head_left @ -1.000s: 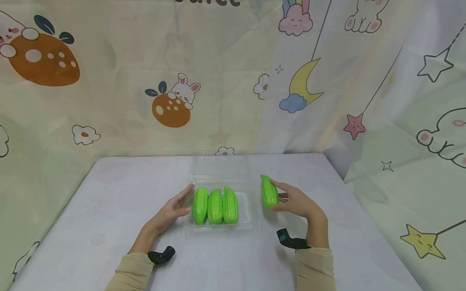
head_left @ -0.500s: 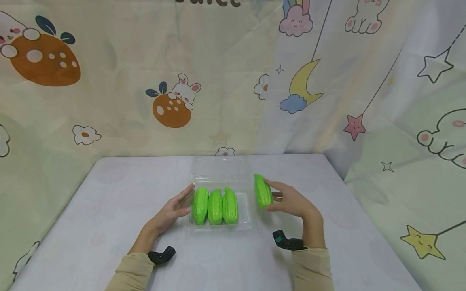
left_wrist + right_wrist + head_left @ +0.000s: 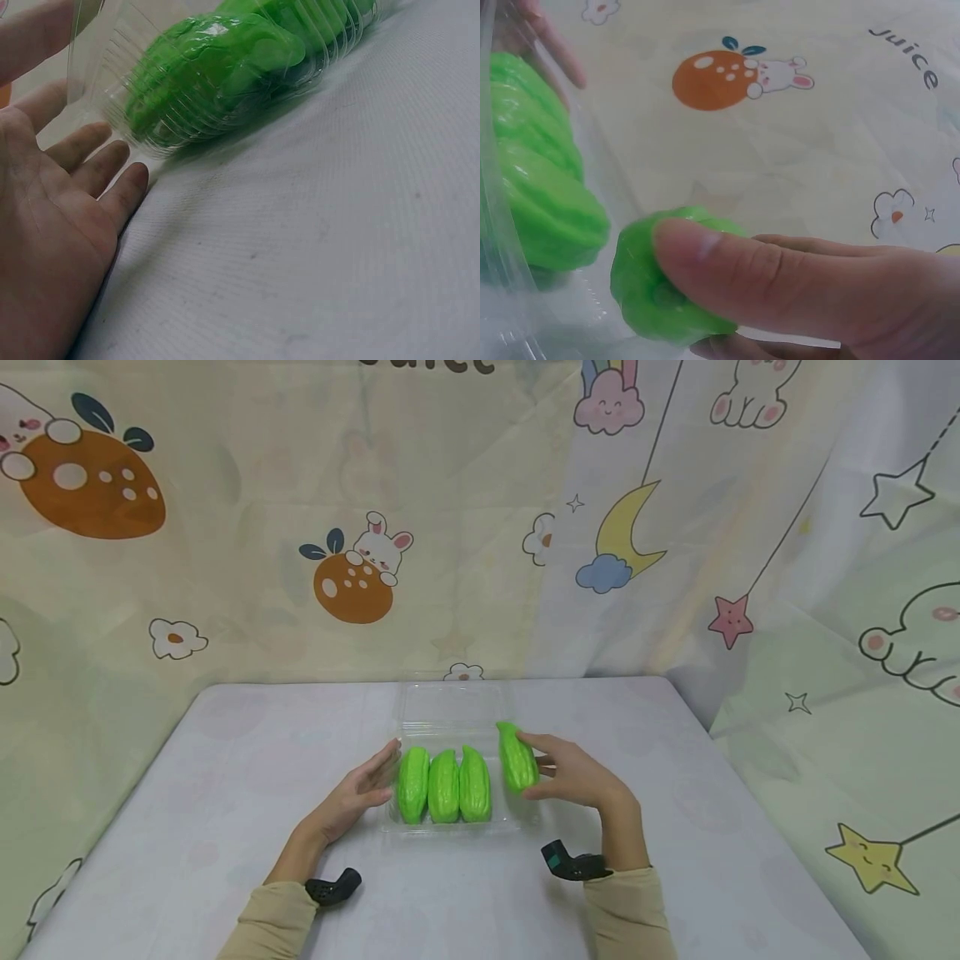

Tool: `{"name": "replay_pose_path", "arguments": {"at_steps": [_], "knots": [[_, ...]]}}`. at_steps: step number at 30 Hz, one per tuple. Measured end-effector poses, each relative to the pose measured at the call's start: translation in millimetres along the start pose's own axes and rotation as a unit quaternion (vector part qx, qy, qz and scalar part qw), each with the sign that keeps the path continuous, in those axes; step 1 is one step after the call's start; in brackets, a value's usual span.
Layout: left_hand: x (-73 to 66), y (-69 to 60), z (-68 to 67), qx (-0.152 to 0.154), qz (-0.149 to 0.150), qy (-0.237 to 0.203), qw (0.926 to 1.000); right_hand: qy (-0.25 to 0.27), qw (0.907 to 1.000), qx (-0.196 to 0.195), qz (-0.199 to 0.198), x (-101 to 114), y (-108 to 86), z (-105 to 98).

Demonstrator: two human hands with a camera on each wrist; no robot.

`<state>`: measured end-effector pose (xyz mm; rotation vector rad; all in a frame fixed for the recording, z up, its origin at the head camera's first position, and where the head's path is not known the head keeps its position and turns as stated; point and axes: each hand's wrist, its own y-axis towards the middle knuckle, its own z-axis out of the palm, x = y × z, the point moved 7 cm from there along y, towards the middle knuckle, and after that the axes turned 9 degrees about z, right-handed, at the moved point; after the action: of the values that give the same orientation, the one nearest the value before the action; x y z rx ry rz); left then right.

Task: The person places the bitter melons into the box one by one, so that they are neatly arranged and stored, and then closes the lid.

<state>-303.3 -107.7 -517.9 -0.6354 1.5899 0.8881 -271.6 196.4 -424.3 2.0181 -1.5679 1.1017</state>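
My right hand (image 3: 573, 774) pinches a bright green, ridged toy vegetable (image 3: 517, 758), much like a bitter melon, between thumb and fingers. It is over the right part of a clear plastic clamshell box (image 3: 450, 829). Up close in the right wrist view, the thumb presses near the stem end of the held vegetable (image 3: 671, 292). Three matching green vegetables (image 3: 443, 787) lie side by side in the box. My left hand (image 3: 351, 795) stands at the box's left wall with fingers extended; the left wrist view has those fingertips (image 3: 136, 174) close against the ribbed plastic.
The box's transparent lid (image 3: 453, 706) is folded back, away from me. A white cloth covers the table (image 3: 262, 760). Behind it hangs a printed curtain (image 3: 465, 527). A black wrist camera (image 3: 573, 862) sits on the right wrist, another black camera (image 3: 333, 887) on the left.
Carrying the green vegetable, my right hand has moved left from beside the box to above its right part. My left hand and the other three vegetables have stayed put.
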Motion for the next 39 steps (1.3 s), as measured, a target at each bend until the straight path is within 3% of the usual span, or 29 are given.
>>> {"name": "replay_pose_path", "arguments": {"at_steps": [9, 16, 26, 39], "knots": [[1.8, 0.1, -0.6, 0.005, 0.004, -0.004, 1.0000, -0.005, 0.9998, 0.002, -0.018, 7, 1.5, 3], [2.4, 0.2, -0.8, 0.006, 0.004, -0.005, 1.0000, -0.026, 0.9997, 0.003, -0.004, 10, 5.3, 10], [2.9, 0.1, -1.8, 0.007, 0.005, -0.006, 0.9999, -0.124, 0.9922, -0.010, 0.000, 16, 8.9, 16], [1.8, 0.6, -1.7, 0.000, -0.003, -0.003, 1.0000, -0.131, 0.9904, -0.010, 0.042, 15, 10.5, 22]]}}
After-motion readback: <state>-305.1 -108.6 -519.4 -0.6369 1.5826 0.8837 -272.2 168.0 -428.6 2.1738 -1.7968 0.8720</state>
